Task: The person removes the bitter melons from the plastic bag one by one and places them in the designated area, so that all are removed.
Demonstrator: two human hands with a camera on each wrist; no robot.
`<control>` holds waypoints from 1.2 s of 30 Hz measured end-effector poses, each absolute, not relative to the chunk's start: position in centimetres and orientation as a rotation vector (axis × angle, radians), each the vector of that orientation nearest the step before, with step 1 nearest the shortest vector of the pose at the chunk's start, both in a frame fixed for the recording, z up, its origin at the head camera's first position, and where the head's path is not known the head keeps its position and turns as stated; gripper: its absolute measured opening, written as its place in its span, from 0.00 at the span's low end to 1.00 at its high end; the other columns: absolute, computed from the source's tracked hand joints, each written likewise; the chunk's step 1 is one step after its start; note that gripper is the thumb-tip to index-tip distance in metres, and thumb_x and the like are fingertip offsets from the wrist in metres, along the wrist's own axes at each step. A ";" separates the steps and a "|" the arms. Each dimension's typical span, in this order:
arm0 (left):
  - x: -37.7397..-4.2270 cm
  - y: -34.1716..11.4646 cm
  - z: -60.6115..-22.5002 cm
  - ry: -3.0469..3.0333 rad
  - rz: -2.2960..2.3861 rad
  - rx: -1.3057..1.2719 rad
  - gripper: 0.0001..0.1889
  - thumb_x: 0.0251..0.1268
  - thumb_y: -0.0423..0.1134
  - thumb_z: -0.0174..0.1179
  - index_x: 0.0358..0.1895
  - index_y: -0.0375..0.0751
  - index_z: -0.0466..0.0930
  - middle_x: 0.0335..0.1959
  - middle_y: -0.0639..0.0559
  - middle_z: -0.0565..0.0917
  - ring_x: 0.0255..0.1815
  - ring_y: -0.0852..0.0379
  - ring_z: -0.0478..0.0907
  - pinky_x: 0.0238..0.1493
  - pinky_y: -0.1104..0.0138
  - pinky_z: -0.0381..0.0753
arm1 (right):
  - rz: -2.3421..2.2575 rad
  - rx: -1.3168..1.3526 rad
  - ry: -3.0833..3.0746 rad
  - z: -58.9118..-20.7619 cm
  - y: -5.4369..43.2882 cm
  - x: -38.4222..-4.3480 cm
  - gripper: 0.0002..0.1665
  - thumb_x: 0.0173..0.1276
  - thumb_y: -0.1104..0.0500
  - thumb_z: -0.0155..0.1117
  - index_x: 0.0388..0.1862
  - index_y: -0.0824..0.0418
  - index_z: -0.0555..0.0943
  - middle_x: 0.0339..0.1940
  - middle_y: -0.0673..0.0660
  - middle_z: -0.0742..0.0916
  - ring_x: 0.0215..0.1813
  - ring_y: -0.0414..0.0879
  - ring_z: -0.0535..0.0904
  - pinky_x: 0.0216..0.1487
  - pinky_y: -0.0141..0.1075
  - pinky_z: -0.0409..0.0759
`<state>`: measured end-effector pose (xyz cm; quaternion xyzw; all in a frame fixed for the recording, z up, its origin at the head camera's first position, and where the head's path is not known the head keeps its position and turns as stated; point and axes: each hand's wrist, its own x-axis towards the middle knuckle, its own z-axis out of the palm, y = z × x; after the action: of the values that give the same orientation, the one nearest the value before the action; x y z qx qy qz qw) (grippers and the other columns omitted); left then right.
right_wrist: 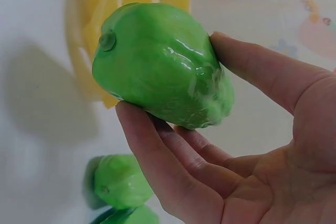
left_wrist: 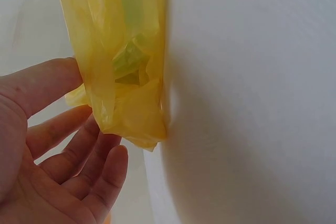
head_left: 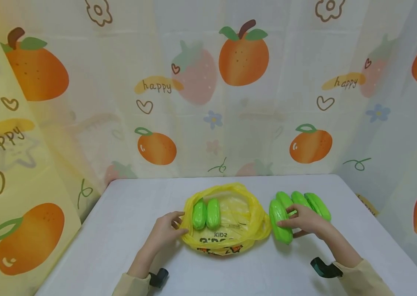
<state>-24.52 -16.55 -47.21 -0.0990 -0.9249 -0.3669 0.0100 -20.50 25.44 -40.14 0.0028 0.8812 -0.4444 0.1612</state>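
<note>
The toy cucumber (head_left: 277, 213) being handled is just right of the yellow plastic bag (head_left: 258, 213), and its separate shadow in the right wrist view suggests it is raised off the counter (head_left: 119, 205). The right hand (head_left: 304, 220) pinches it about the middle, thumb on one side and fingers on the other, leaving the end with the nub (right_wrist: 107, 41) free. It is probably light, and its rounded sides look firm enough for a mild squeeze; the glossy skin may slip, so that broad mid-body hold seems better than the tapering ends. The left hand (head_left: 165, 228) is loosely spread, tips against the bag's near-left side. The bag's thin film should be limp and easily torn, best steadied at the bunched rim. Two toy cucumbers (head_left: 213, 213) lie inside; three others (head_left: 317, 205) lie beyond the right hand.
</note>
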 end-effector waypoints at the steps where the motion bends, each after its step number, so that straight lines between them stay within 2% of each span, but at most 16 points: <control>1: -24.5 -16.6 -47.2 -2.884 -1.147 -0.310 0.28 0.48 0.40 0.72 0.56 0.41 0.78 0.35 0.52 0.81 0.36 0.57 0.76 0.37 0.65 0.76 | -1.263 0.012 2.518 -40.2 25.5 -20.4 0.46 0.57 0.50 0.72 0.61 0.78 0.61 0.50 0.71 0.79 0.45 0.51 0.81 0.38 0.45 0.84; 14: -24.4 -16.5 -47.3 -2.878 -1.153 -0.308 0.28 0.48 0.40 0.72 0.56 0.40 0.78 0.35 0.52 0.81 0.36 0.57 0.76 0.37 0.65 0.76 | -1.239 0.050 2.507 -41.0 26.4 -20.0 0.47 0.56 0.50 0.72 0.61 0.79 0.61 0.53 0.75 0.76 0.46 0.53 0.81 0.37 0.45 0.84; 25: -24.3 -16.5 -47.2 -2.879 -1.153 -0.305 0.28 0.48 0.40 0.72 0.56 0.41 0.78 0.35 0.52 0.81 0.35 0.57 0.76 0.37 0.65 0.75 | -1.253 0.105 2.478 -41.5 27.2 -19.4 0.50 0.54 0.48 0.74 0.62 0.78 0.60 0.51 0.71 0.78 0.46 0.52 0.81 0.38 0.44 0.84; 36: -24.2 -16.4 -47.0 -2.904 -1.160 -0.274 0.28 0.49 0.42 0.72 0.57 0.42 0.77 0.36 0.52 0.81 0.36 0.57 0.76 0.37 0.66 0.75 | -1.248 0.123 2.440 -42.1 27.9 -19.0 0.48 0.56 0.49 0.72 0.61 0.78 0.61 0.50 0.72 0.77 0.43 0.51 0.81 0.38 0.46 0.83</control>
<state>-24.23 -16.44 -46.95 -0.0872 -0.9252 -0.3694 0.0014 -18.96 27.90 -42.12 0.0439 0.8718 -0.4461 0.1978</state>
